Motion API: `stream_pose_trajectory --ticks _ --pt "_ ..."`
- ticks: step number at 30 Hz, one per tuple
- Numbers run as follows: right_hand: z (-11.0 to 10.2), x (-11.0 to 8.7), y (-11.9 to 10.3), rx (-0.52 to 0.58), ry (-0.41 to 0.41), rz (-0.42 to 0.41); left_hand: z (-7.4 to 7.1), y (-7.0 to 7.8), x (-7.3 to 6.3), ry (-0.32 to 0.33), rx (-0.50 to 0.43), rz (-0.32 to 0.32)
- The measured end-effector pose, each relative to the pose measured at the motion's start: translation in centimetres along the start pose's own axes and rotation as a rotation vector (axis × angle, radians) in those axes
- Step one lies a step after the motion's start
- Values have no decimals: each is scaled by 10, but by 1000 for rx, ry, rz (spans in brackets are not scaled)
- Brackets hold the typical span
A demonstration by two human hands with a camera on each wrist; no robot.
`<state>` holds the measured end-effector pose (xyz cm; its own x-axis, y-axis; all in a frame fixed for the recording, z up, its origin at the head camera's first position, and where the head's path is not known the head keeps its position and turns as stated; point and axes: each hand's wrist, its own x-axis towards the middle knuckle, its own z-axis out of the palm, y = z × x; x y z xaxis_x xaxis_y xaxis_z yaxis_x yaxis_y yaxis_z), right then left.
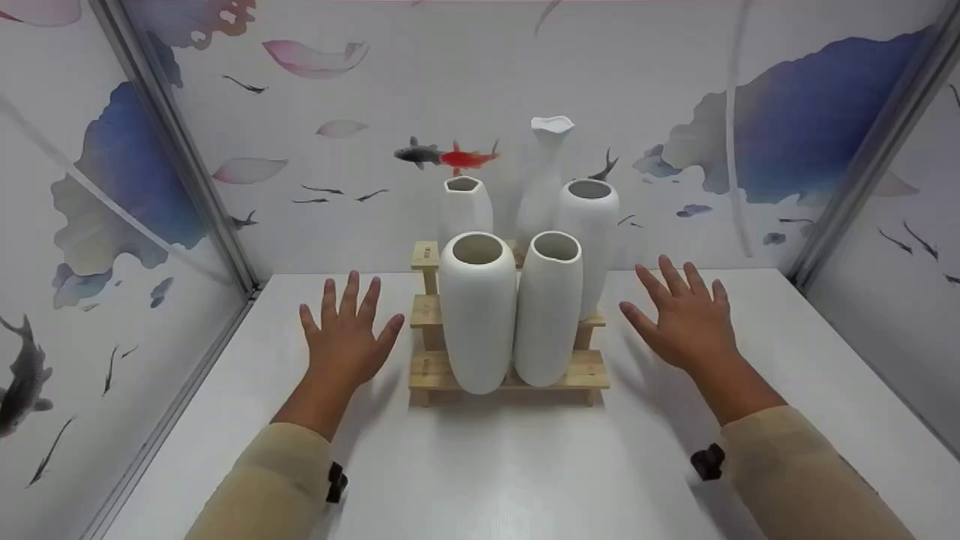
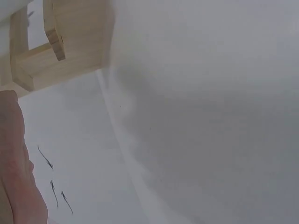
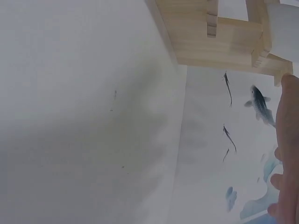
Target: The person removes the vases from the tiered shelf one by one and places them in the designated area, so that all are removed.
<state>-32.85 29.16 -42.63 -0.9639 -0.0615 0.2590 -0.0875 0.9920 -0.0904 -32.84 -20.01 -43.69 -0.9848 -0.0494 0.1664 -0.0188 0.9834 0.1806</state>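
A stepped wooden stand [image 1: 426, 369] bears several white vases. On its lowest step are a wide-mouthed vase [image 1: 480, 322] and, beside it, a slimmer vase [image 1: 549, 315]. Behind them rise a vase with an angular mouth [image 1: 466, 206], a tall vase with a wavy rim [image 1: 541, 176] and a round-shouldered vase [image 1: 592, 240]. To the left of the stand my left hand [image 1: 345, 341] is held with fingers spread, touching no vase. My right hand [image 1: 690, 326] is spread likewise on the right side, apart from the stand. Both wrist views show the stand's side and part of each hand.
The white table [image 1: 495, 465] lies under the stand and both forearms. Printed panels with fish and petals enclose it: a back wall [image 1: 360, 232], a left wall [image 1: 45, 225] and a right wall [image 1: 892, 300]. Metal posts [image 1: 180, 142] stand at the corners.
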Motion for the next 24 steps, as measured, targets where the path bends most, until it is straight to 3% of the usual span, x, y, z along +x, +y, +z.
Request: stream_pose_trajectory --ticks 8,14,24 --pt "-9 -6 -8 79 6 11 -4 6 -9 -3 -159 -19" --pt "-13 -11 -19 149 23 37 0 14 -19 -16 -309 -18" --pt "-17 -20 -34 318 59 57 4 18 -28 8 -444 -36"
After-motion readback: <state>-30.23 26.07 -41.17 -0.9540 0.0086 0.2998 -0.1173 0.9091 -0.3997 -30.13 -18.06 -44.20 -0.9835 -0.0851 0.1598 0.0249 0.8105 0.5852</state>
